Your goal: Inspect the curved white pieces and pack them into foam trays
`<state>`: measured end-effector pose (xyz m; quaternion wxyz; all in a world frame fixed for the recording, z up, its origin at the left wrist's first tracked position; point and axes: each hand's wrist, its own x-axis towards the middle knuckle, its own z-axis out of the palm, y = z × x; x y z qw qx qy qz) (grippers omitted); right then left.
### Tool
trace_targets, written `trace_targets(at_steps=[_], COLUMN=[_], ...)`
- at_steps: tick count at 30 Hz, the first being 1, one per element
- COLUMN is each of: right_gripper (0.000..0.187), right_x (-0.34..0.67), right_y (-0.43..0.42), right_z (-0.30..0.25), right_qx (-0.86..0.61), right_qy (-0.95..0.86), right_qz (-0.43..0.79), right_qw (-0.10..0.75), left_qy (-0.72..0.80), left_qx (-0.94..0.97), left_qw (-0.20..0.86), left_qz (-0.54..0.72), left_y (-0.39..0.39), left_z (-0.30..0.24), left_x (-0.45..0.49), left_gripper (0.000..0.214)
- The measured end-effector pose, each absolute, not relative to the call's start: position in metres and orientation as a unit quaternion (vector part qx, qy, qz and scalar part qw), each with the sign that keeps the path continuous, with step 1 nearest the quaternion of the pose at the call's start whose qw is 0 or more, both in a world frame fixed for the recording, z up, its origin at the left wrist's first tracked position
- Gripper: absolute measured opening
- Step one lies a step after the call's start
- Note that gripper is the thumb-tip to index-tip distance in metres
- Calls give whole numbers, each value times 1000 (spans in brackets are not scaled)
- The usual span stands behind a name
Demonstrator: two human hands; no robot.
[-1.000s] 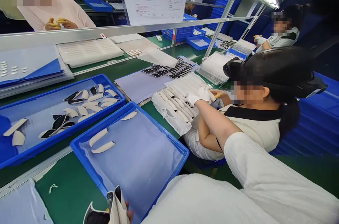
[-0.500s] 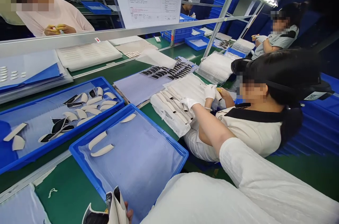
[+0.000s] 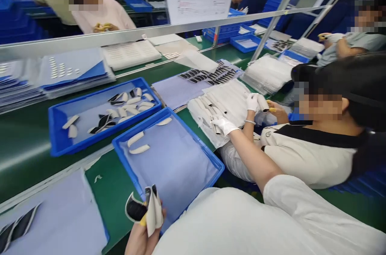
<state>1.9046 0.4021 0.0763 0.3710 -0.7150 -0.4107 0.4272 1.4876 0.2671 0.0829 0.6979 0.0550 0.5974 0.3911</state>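
At the lower middle, my left hand (image 3: 143, 235) is closed on several curved white pieces (image 3: 154, 214) with black inner faces; a yellow finger cover shows on it. My right arm stretches out to the right, and my white-gloved right hand (image 3: 224, 125) has its fingers closed on a rolled white piece (image 3: 216, 128) at the near end of a padded white stack. Other rolled pieces (image 3: 208, 101) lie beside it on the stack. Between my hands is a blue tray (image 3: 177, 162) with a pale liner and a few curved white pieces (image 3: 139, 149).
A second blue tray (image 3: 57, 146) holds scattered white and black pieces. A co-worker (image 3: 301, 154) sits close on the right, a gloved hand (image 3: 252, 102) near mine. Black pieces lie on a pale sheet (image 3: 171, 90). A metal rail (image 3: 120, 33) crosses behind the green bench.
The view has swung left, so the bench appears shifted right. My left hand has come up into view with the curved pieces. My right hand stays at the white stack.
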Motion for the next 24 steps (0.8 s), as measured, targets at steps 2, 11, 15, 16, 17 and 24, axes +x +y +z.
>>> trace_targets(at_steps=[2,11,15,16,17,24], right_gripper=[33,31,33,35,36,35], right_x=[1876,1784,1775,1774,1773,1761], right_y=[405,362,350,348,346,337], right_z=[62,-8,-29,-33,-35,-46], right_qx=[-696,-674,-705,-713,-721,-755], right_qy=[-437,-541,-556,-559,-560,-574], right_qz=[458,485,438,423,407,314], right_qw=[340,131,44,28,13,-46], left_qy=[576,531,529,529,530,527], left_qx=[31,114,119,120,122,129], left_qw=[709,728,733,734,735,744], left_qz=[405,419,410,408,405,390], left_y=[266,260,262,262,262,260], left_z=[84,62,57,57,56,49], left_x=[1487,1490,1498,1499,1500,1500], left_gripper=[36,39,41,41,41,40])
